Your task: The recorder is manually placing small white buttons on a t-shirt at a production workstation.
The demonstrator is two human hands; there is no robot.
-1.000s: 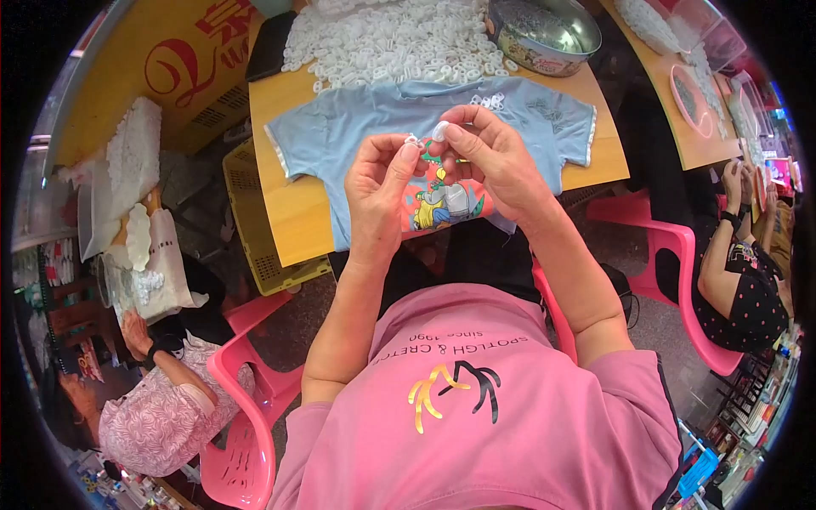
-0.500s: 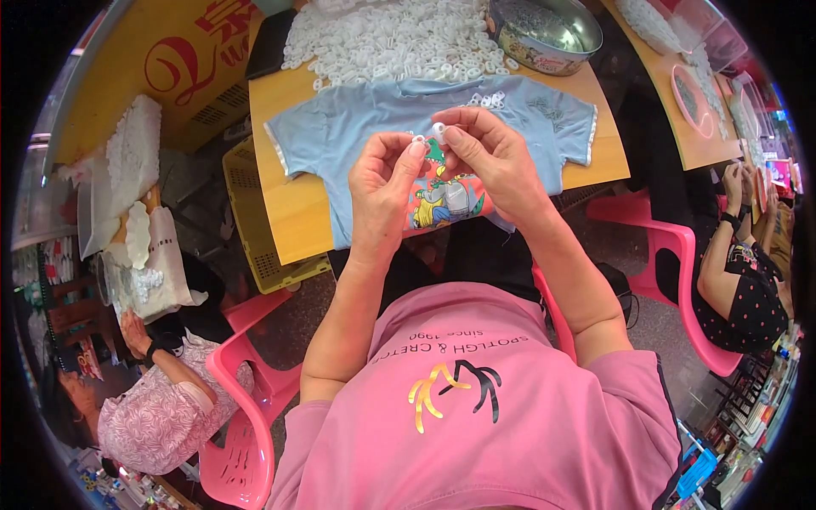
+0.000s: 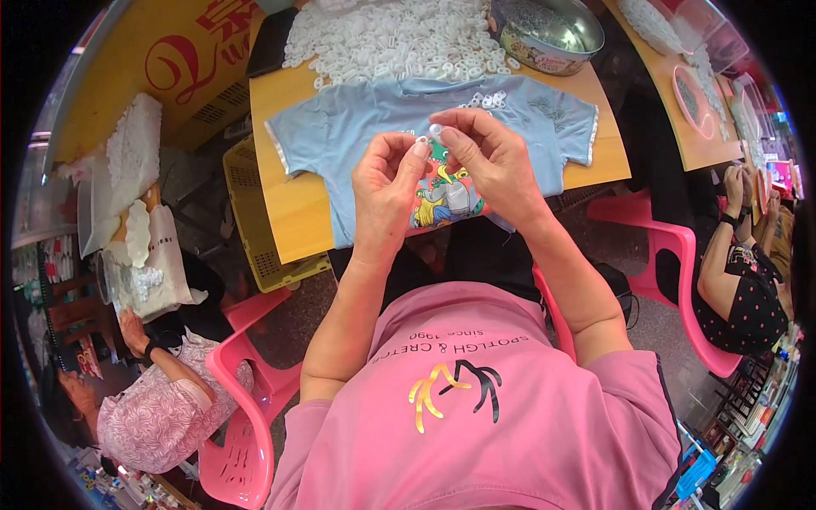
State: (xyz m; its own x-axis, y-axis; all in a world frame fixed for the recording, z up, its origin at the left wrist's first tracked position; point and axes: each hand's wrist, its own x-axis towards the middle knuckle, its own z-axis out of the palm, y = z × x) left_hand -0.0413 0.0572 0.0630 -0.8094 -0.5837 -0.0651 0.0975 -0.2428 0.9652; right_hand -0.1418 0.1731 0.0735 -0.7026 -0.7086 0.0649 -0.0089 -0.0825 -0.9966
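Note:
Both of my hands are raised over a light blue T-shirt (image 3: pixel 374 110) with a cartoon print, laid across the wooden table. My right hand (image 3: pixel 497 166) pinches a small white plastic piece (image 3: pixel 437 132) between thumb and forefinger. Close beside it, my left hand (image 3: pixel 382 183) is closed in a pinch on a tiny part at the thumb tip, mostly covered by the fingers. Several white plastic pieces (image 3: pixel 486 100) lie in a small group on the shirt, just beyond my right hand. A large heap of white oval plastic pieces (image 3: pixel 391 42) spreads behind the shirt.
At the back right stands a round tin (image 3: pixel 552 64) with small shiny bits inside. A dark flat object (image 3: pixel 270 41) lies at the table's back left. A yellow crate (image 3: pixel 255 221) stands beside the table. Co-workers sit on pink chairs (image 3: pixel 242 408) at left and right.
My hands have shifted very slightly, the right a little to the left, so the two pinched parts are a bit closer together. Both grips stay closed.

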